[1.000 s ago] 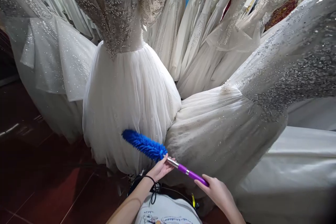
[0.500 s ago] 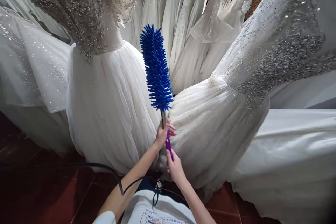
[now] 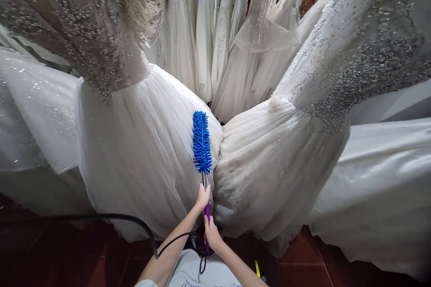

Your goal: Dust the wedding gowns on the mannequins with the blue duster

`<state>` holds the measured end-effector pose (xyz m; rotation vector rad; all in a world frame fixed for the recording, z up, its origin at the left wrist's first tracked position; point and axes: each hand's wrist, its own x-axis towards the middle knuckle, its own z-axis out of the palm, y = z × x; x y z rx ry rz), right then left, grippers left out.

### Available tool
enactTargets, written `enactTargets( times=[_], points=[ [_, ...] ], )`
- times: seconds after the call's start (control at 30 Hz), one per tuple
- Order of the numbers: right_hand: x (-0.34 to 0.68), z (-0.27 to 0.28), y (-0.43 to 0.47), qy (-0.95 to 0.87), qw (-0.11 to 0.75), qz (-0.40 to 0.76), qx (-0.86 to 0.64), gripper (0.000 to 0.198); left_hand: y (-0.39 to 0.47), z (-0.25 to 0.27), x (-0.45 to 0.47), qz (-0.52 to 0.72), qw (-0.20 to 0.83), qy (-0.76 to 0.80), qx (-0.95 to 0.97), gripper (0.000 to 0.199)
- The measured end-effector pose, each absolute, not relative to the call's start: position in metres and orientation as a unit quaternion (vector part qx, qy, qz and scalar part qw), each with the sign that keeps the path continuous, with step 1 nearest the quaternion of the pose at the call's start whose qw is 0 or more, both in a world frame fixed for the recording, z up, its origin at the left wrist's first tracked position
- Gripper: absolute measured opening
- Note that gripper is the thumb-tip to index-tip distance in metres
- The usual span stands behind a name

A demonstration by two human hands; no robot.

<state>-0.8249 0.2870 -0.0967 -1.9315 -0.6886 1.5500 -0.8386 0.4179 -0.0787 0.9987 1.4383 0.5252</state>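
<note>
A duster with a blue, fluffy microfibre head [image 3: 201,142], a metal rod and a purple handle points away from me, just in front of the gap between two white gowns. My left hand [image 3: 203,195] is wrapped round it where rod meets handle. Lower down, my right hand [image 3: 212,234] grips the purple handle. The duster head overlaps the full skirt of the left gown [image 3: 144,143]; whether it touches the cloth I cannot tell. On the other side stands the right gown [image 3: 266,161], with a beaded bodice.
More white gowns [image 3: 232,54] hang in a row behind. A satin skirt [image 3: 380,179] fills the right side, and a sparkly skirt [image 3: 43,107] the left. A black cable [image 3: 128,218] crosses in front of my left arm. The floor [image 3: 303,251] is dark red tile.
The duster has come down and lies lower in view, its head tilted away from me. My left hand has closed round it; its fingers were partly spread before. My right hand still grips the handle.
</note>
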Motion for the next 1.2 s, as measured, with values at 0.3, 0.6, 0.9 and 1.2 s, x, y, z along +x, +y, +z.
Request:
enactTargets(
  times=[0.3, 0.6, 0.9, 1.2],
  points=[
    [-0.867, -0.081, 0.272, -0.213, 0.399, 0.428, -0.782, 0.056, 0.412, -0.081, -0.845, 0.112, 0.669, 0.577, 0.455, 0.017],
    [-0.856, 0.029, 0.367, -0.320, 0.447, 0.303, -0.779, 0.057, 0.495, 0.070, -0.835, 0.286, 0.728, 0.364, 0.506, 0.048],
    [-0.877, 0.011, 0.400, -0.346, 0.213, 0.394, -0.824, 0.053, 0.536, 0.004, -0.893, 0.290, 0.614, 0.531, 0.507, 0.032],
    [-0.884, -0.051, 0.323, -0.205, 0.167, 0.433, -0.862, 0.050, 0.452, -0.086, -0.871, 0.093, 0.657, 0.547, 0.511, 0.022]
  ],
)
